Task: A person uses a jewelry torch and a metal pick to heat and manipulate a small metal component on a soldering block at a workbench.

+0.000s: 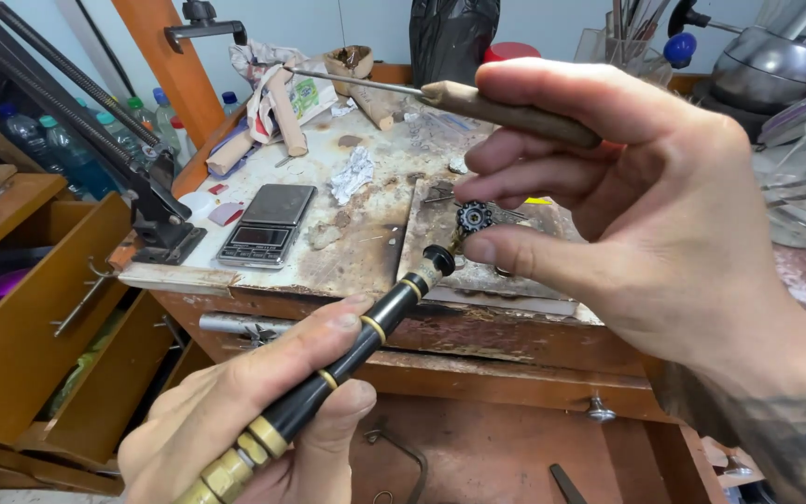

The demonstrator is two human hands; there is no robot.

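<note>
The left hand (254,411) is closed around a black pen-shaped handpiece with brass rings (347,359), angling its tip up toward a small dark toothed part (474,217) pinched between thumb and fingertip of the right hand (646,205), so tip and part meet above the front edge; a wooden-handled pointed tool (478,105) lies parked across the right hand's fingers (552,93), apparently for quick access. Behind, the worn, stained surface (375,233) carries a pocket scale (266,224), crumpled foil (354,174) and paper rolls (282,112), with open wooden drawers (39,317) on the left.
</note>
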